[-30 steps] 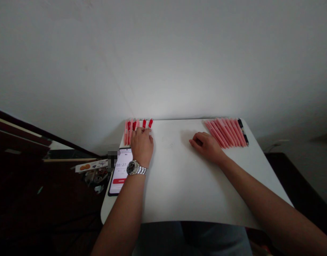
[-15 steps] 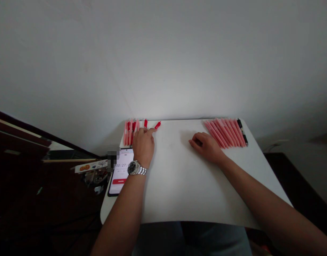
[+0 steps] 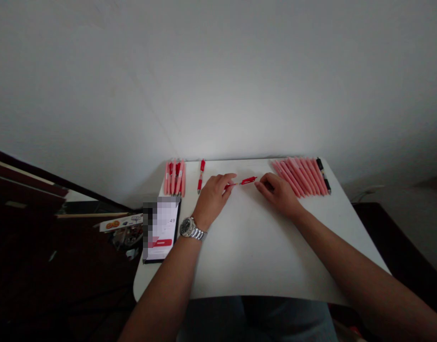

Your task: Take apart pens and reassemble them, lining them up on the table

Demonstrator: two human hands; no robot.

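My left hand (image 3: 215, 192), with a metal-band watch on its wrist, is closed in a pinch on one end of a red pen (image 3: 249, 180). The pen lies nearly level just above the middle of the white table (image 3: 232, 256), its red end pointing right. Close to that end is my right hand (image 3: 277, 194), fingers curled in and nothing seen between them; I cannot tell whether it touches the pen. A second red pen (image 3: 201, 175) lies on the table beyond my left hand.
A row of pink pen-like sticks (image 3: 300, 175) lies at the back right, beside a black pen (image 3: 324, 175). Pink sticks mixed with red pens (image 3: 175, 178) lie at the back left. A phone (image 3: 165, 237) rests on the left edge. The wall (image 3: 218, 95) stands behind the table.
My left hand has moved right from the back left, carrying a red pen to the middle near my right hand. The other red pen now shows in full. My right hand has barely moved.
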